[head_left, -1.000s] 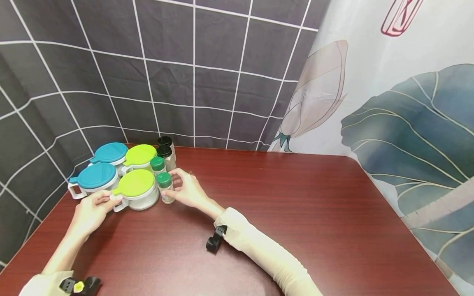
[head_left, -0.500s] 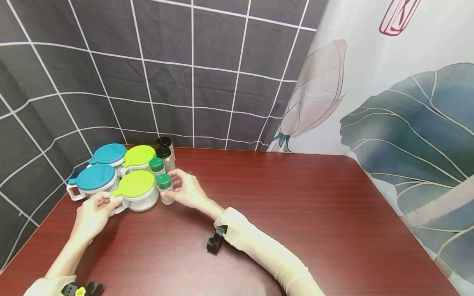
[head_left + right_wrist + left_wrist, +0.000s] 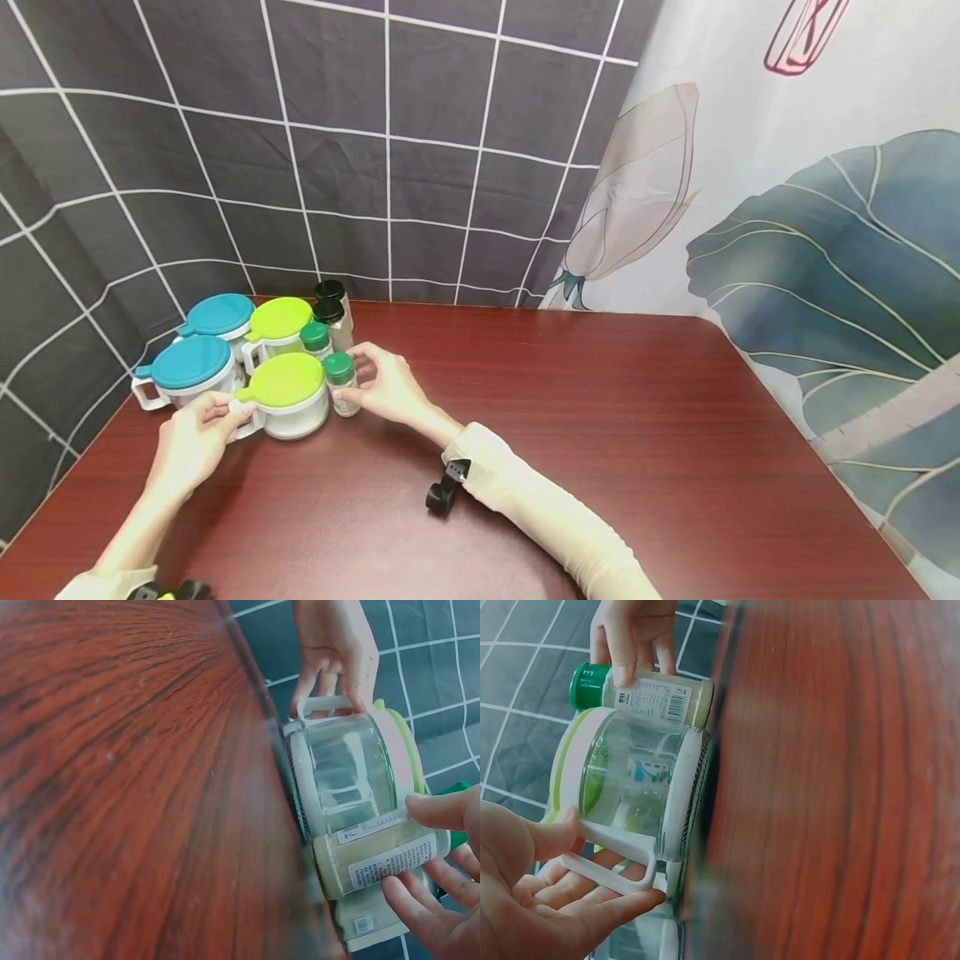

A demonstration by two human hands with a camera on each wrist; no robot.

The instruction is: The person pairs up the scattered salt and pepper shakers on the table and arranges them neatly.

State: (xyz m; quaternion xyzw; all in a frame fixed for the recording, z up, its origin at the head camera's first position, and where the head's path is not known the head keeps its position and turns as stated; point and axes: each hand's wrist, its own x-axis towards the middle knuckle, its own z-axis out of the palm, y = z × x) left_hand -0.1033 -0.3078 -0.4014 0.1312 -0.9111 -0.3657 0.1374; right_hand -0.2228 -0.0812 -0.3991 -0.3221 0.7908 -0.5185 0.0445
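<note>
My left hand (image 3: pixel 191 442) pinches the white handle of a clear seasoning jar (image 3: pixel 298 419) with a lime-green lid, at the front of a group on the table. In the left wrist view the thumb lies on top of the handle (image 3: pixel 619 832) and fingers reach underneath. A small spice bottle (image 3: pixel 340 367) with a green cap stands upright at that jar's right side. My right hand (image 3: pixel 392 387) grips this bottle between thumb and fingers. Pale tan contents and a printed label (image 3: pixel 394 860) show on the bottle in the right wrist view.
Behind stand two blue-lidded jars (image 3: pixel 191 362) and another green-lidded jar (image 3: pixel 281 317). Another green-capped bottle (image 3: pixel 315 337) and two black-capped bottles (image 3: pixel 328 311) line up behind the gripped bottle. A dark tiled-pattern curtain (image 3: pixel 435 183) borders the red-brown table (image 3: pixel 570 433).
The front green-lidded jar and the gripped bottle have shifted slightly right and toward me, with both hands moving along. A wider gap shows between them and the things behind.
</note>
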